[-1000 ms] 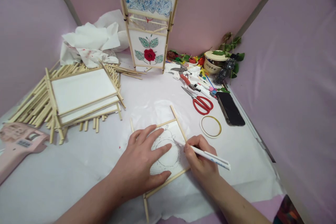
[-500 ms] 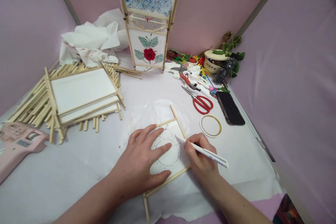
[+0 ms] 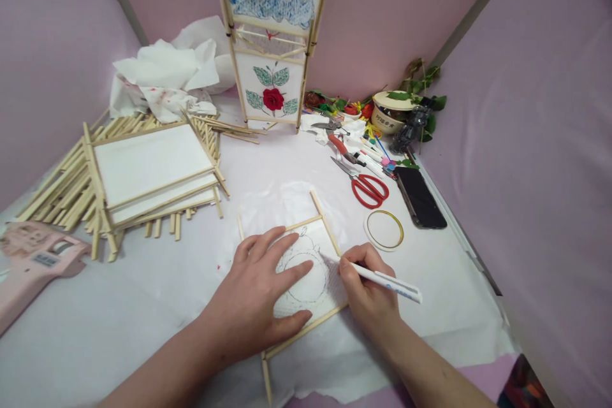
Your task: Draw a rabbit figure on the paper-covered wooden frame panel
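Observation:
A small wooden-stick frame with white paper (image 3: 313, 284) lies flat on the white sheet in front of me. A round outline drawing shows on the paper. My left hand (image 3: 258, 296) presses flat on the paper's left part, fingers spread. My right hand (image 3: 366, 287) grips a white pen (image 3: 389, 284), its tip on the paper near the frame's right stick.
A stack of blank paper frames (image 3: 148, 172) rests on loose sticks at left. A pink tool (image 3: 33, 258) lies far left. A painted upright panel (image 3: 272, 32) stands at the back. Red scissors (image 3: 366, 188), a tape ring (image 3: 384, 229), a black phone (image 3: 419, 197) and markers sit right.
My right hand and the pen shifted slightly along the paper's right side. My left hand stayed pressed in place.

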`<action>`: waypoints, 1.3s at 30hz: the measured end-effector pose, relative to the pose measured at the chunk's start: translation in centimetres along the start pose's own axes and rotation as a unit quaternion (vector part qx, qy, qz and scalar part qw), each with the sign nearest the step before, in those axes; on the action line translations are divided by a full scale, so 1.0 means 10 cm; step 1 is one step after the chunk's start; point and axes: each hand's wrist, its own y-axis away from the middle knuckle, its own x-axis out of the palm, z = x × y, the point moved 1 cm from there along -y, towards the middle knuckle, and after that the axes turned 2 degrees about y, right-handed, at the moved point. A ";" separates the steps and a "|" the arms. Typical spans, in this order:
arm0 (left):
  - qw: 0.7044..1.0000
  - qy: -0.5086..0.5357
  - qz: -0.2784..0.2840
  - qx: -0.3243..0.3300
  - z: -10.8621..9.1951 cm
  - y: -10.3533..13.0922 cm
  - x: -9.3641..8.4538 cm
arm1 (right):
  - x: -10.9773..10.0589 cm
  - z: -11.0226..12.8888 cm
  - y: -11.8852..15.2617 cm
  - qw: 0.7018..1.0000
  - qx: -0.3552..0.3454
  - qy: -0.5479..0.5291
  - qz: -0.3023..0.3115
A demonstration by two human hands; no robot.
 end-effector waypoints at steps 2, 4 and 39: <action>1.000 0.001 -0.004 0.001 0.00 0.00 0.00 | 0.00 -0.02 0.02 0.999 -0.014 -0.047 -0.015; 1.000 0.001 -0.008 0.003 0.01 0.01 0.01 | -0.03 -0.02 0.02 0.995 -0.030 -0.090 -0.037; 0.997 0.024 -0.054 -0.040 0.05 0.03 0.06 | 0.23 0.13 -0.40 0.994 0.011 -0.071 0.078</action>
